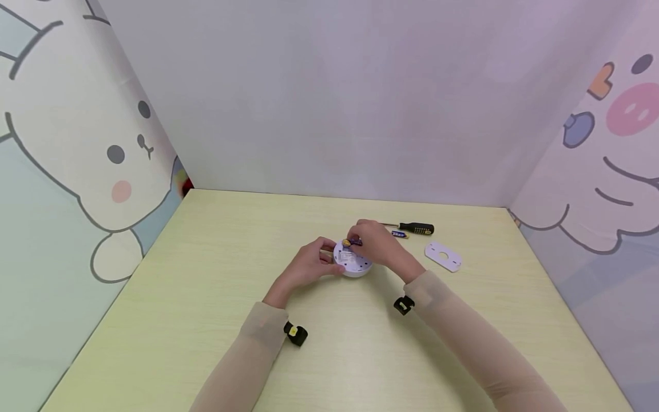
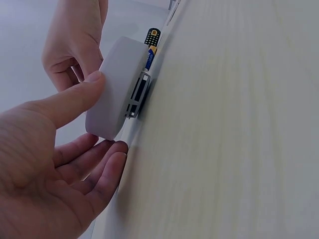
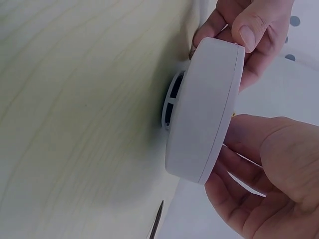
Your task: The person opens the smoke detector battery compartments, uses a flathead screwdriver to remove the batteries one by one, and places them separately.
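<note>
A round white smoke detector (image 1: 352, 264) lies face down on its vented side, with its back turned up. My left hand (image 1: 309, 264) grips it at the left, the thumb along the near edge and the fingers around the far side. Over the far part of its back, my right hand (image 1: 378, 243) pinches a small blue-and-yellow battery (image 1: 356, 242). The fingers hide part of this battery. In the right wrist view, the slotted vent (image 3: 172, 102) faces the table and the right hand's fingers are at the detector's back.
Beyond the right hand lie a second blue battery (image 1: 399, 234) and a screwdriver (image 1: 417, 228) with a black handle. A white mounting plate (image 1: 443, 256) with a central hole rests further right. Printed cloth panels (image 1: 329, 114) enclose the table's back and sides.
</note>
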The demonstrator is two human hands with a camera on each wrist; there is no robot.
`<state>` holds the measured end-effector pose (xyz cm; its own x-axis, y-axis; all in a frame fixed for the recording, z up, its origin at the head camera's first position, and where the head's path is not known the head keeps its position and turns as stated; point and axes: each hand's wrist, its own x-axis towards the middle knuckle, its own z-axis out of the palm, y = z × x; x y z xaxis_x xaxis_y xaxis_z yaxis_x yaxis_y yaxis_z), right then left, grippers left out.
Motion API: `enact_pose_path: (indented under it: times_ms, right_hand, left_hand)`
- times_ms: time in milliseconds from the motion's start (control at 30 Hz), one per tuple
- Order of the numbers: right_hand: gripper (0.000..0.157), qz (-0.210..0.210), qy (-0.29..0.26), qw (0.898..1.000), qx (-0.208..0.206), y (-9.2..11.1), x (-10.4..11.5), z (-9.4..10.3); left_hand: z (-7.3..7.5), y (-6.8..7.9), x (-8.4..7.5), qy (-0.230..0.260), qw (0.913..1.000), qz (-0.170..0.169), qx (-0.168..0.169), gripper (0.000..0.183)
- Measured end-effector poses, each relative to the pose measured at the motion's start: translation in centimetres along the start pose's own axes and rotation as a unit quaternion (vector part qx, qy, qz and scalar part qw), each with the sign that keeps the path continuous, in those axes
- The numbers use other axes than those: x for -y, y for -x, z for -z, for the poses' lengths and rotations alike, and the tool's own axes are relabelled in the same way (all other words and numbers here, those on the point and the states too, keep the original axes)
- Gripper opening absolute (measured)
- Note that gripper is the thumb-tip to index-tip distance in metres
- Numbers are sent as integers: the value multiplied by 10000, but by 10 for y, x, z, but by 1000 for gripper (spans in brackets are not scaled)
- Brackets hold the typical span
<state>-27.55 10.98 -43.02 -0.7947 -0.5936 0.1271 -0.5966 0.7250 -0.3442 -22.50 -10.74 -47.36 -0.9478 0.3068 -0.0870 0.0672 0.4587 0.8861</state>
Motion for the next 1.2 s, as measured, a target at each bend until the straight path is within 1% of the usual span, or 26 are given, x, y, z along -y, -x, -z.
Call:
enact_pose_path:
  times_ms: [233,400,567,767,900,1000,1200]
  right_hand:
    - [15,-76,0,10000,-3,1,0,1]
    - [14,-115,-108,9999,-16,2,-1,4]
    - [15,-106,-222,9996,-137,5,-4,11]
    - [15,-89,-159,9994,-290,8,-12,22]
    - [15,-58,-76,9991,-422,13,-20,32]
    - [14,-51,21,9988,-496,16,-30,39]
    - [13,-222,131,9986,-457,26,-54,47]
  left_hand:
    - [-1,-1,1,43,10000,-18,-5,62]
    - [-1,0,1,9,10000,20,-6,62]
    - [-1,0,1,33,10000,21,-16,62]
    - [0,0,0,24,10000,51,-39,63]
    - [0,0,1,30,9999,73,-64,63]
    - [-1,0,1,34,9999,76,-69,64]
    - [-1,-1,1,3,10000,42,-62,64]
